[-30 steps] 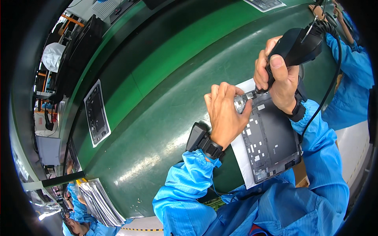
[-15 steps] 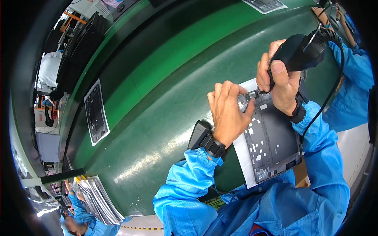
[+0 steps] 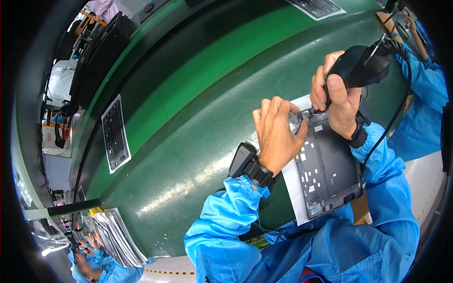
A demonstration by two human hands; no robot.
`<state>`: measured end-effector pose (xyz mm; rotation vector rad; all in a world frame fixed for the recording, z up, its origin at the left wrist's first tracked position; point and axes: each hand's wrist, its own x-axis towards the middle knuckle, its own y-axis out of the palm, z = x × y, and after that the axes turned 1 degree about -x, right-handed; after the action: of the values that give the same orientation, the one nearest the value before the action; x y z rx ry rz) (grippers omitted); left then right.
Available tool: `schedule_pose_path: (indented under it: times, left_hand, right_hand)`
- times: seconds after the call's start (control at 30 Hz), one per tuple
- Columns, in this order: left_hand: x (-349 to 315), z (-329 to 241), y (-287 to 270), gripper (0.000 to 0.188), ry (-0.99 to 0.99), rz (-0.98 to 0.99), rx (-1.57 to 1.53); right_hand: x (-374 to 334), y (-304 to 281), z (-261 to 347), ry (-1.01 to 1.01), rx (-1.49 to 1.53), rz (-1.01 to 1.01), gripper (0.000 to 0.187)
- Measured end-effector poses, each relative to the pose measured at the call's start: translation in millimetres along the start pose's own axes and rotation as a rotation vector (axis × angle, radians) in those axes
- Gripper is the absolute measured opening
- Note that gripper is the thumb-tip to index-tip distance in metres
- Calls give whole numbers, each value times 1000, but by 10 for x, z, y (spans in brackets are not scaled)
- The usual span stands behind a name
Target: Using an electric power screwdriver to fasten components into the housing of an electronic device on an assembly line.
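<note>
A dark tablet housing, dotted with small white patches, lies on a white sheet in front of me. My left hand is closed on its upper left corner, thumb on the inner face and fingers curled at the edge. Above the top edge, my right hand is wrapped round a bulky black corded tool. The tool's lower end points down at the housing's top edge; its exact contact is hidden by my fingers. A black cable runs from the tool past my right forearm.
Another housing on a white sheet lies on the green bench at the left, and one more at the far edge. A stack of sheets stands lower left. A co-worker's blue sleeve is close on the right.
Both hands and the tool have shifted very slightly to the right. The tool stays in my right hand, and my left hand remains at the housing's corner.
</note>
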<state>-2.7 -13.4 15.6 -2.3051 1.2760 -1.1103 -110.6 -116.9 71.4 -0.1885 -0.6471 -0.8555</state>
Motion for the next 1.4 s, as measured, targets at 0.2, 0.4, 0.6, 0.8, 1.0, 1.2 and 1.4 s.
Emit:
schedule_pose_path:
  times: [0.2, 0.4, 0.6, 0.8, 1.0, 1.2, 1.4]
  left_hand:
    - [-7, 0, -15, 26, -10, 9, 2]
    - [-12, 14, -31, 27, -15, 10, 13]
    - [0, -53, -47, 24, 13, 4, 30]
    - [-82, -81, -66, 35, 228, 54, 172]
    - [-94, -198, -50, 39, 395, 106, 427]
    - [-123, -226, 9, 34, 471, 90, 479]
    - [-24, -123, 22, 20, 193, -223, 383]
  right_hand:
    - [-6, 6, -26, 8, -1, -16, 32]
    - [5, 19, -44, 25, 24, -24, 32]
    - [44, -23, 47, 59, -2, -67, 35]
    - [333, -625, 415, -111, -206, -98, 33]
    - [-675, -1639, 832, 90, -615, -357, 26]
    - [-1757, -1544, 1515, 730, -906, 437, 35]
    - [-2540, -1243, 1208, 967, -118, 199, 40]
